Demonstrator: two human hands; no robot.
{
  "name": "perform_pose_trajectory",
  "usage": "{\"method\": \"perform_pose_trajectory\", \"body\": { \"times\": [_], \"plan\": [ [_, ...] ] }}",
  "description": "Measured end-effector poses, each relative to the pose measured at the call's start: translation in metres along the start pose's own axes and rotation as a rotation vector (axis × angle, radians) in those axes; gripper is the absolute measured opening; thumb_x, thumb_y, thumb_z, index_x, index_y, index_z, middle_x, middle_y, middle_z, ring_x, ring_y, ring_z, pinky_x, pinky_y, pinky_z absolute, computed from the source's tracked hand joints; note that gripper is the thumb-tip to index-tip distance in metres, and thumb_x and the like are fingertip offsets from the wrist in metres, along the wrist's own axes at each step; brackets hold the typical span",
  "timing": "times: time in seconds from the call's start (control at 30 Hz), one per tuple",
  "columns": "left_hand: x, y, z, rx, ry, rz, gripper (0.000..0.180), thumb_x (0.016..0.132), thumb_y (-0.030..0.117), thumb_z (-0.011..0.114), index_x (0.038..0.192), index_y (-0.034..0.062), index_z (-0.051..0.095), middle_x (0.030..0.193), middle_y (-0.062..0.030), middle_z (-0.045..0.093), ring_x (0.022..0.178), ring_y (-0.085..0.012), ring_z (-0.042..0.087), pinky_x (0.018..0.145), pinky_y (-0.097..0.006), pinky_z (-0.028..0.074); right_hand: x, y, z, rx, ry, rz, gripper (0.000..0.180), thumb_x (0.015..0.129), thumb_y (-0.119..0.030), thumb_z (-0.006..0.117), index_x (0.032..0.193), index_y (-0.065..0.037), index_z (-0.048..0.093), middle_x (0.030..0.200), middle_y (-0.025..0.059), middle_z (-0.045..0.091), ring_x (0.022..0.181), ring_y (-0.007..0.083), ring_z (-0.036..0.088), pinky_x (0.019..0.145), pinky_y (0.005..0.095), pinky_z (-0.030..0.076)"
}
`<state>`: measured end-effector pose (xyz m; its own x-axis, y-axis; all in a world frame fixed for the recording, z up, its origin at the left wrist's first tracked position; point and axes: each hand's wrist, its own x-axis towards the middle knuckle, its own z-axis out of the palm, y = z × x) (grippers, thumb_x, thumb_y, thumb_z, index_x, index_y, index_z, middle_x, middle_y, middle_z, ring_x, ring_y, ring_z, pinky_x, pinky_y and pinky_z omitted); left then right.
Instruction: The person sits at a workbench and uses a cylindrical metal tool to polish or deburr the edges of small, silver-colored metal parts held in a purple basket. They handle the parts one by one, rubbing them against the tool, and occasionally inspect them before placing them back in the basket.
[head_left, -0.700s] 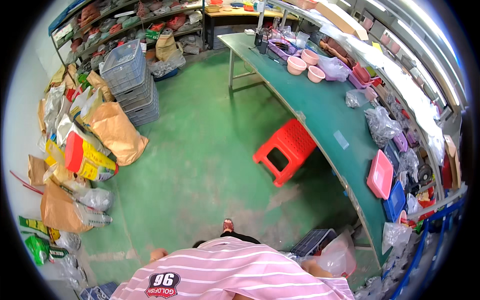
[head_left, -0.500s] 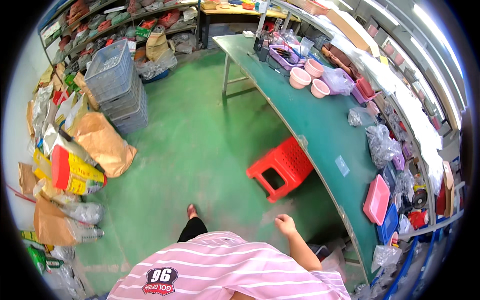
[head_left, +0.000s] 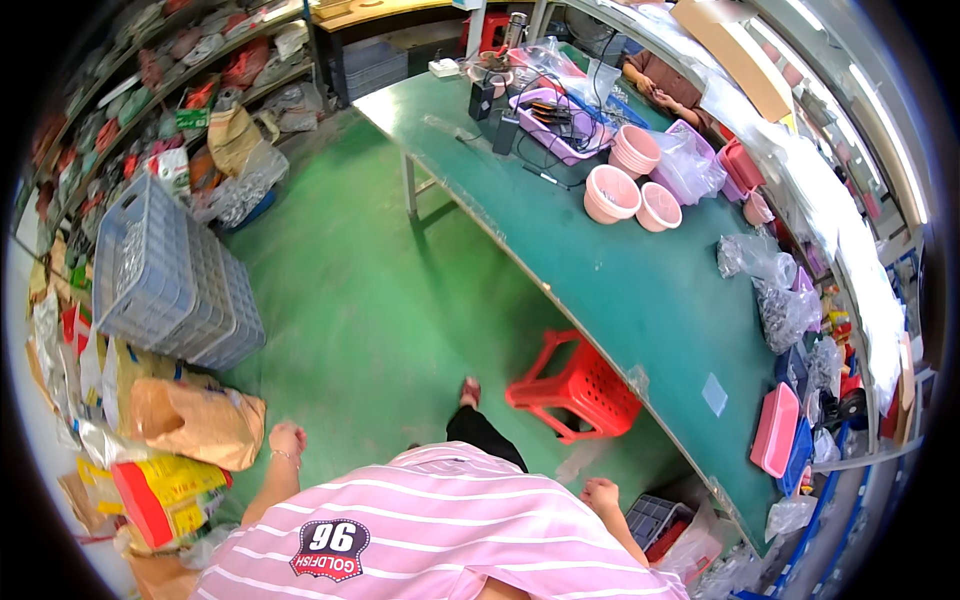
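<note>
Both hands are empty: the left hand (head_left: 287, 440) hangs with fingers loosely curled by a brown paper sack (head_left: 195, 420) at nine o'clock; the right hand (head_left: 601, 494) is fisted near the red plastic stool (head_left: 577, 385) at two o'clock, beside the green bench (head_left: 640, 300). Nothing handled yet.

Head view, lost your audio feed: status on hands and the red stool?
Left hand empty, near brown sack. Right hand closed, empty, near red stool. Stool upright on floor beside green table.

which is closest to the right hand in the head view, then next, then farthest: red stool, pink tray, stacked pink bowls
From the right hand:
1. red stool, just ahead, under the table edge.
2. pink tray, to the right on the green table.
3. stacked pink bowls, far up the table.
</note>
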<state>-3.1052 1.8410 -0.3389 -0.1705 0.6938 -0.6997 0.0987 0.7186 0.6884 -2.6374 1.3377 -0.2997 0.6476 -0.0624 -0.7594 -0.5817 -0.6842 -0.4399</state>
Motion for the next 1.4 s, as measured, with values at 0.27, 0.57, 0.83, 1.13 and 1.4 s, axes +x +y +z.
{"method": "perform_pose_trajectory", "body": {
  "times": [0.27,0.57,0.83,1.13,1.4],
  "plan": [
    [0.095,0.089,0.175,0.329,-0.176,-0.032,0.029,0.083,0.004,0.055,0.112,0.0095,0.053,0.070,-0.0067,0.063,0.054,-0.0149,0.060,0.049,-0.030,0.049,0.104,-0.309,0.055,0.106,0.138,-0.647,0.012,0.087,-0.008,0.057,0.081,0.001,0.062,0.062,0.0045,0.058,0.056,0.0128,0.057,0.051,0.0283,0.046],
    [0.154,0.187,0.279,1.044,-0.441,-0.064,0.016,0.084,0.007,0.058,0.100,0.0072,0.060,0.073,-0.0077,0.064,0.059,-0.0162,0.062,0.054,-0.029,0.050,0.089,-0.760,0.114,0.452,-0.074,-0.873,0.019,0.090,-0.007,0.057,0.105,0.004,0.059,0.087,0.0098,0.064,0.074,0.0170,0.066,0.062,0.0276,0.055],
    [0.273,0.336,0.392,0.598,-0.381,-0.128,0.012,0.086,0.008,0.059,0.097,0.0039,0.061,0.074,-0.0083,0.064,0.063,-0.0149,0.062,0.055,-0.026,0.048,0.177,-0.930,0.163,0.410,-0.122,-0.551,0.016,0.084,-0.006,0.063,0.097,0.004,0.061,0.087,0.0111,0.064,0.075,0.0207,0.066,0.066,0.0291,0.057],
    [0.274,0.488,0.539,0.425,-0.558,0.037,0.013,0.090,0.004,0.056,0.102,0.0012,0.059,0.078,-0.0074,0.064,0.061,-0.0122,0.059,0.057,-0.023,0.047,0.248,-0.988,0.226,-0.183,-0.019,0.029,0.036,0.082,-0.026,0.068,0.108,-0.002,0.059,0.096,0.0135,0.061,0.075,0.0231,0.063,0.062,0.0437,0.055],
    [0.271,0.520,0.580,0.468,-0.714,0.093,0.013,0.090,0.002,0.056,0.102,0.0002,0.060,0.080,-0.0047,0.064,0.068,-0.0108,0.060,0.062,-0.024,0.050,0.277,-0.996,0.250,-0.137,0.051,0.165,0.038,0.082,-0.032,0.071,0.099,-0.001,0.059,0.085,0.0118,0.062,0.057,0.0195,0.059,0.057,0.0414,0.054]
  ]
}}
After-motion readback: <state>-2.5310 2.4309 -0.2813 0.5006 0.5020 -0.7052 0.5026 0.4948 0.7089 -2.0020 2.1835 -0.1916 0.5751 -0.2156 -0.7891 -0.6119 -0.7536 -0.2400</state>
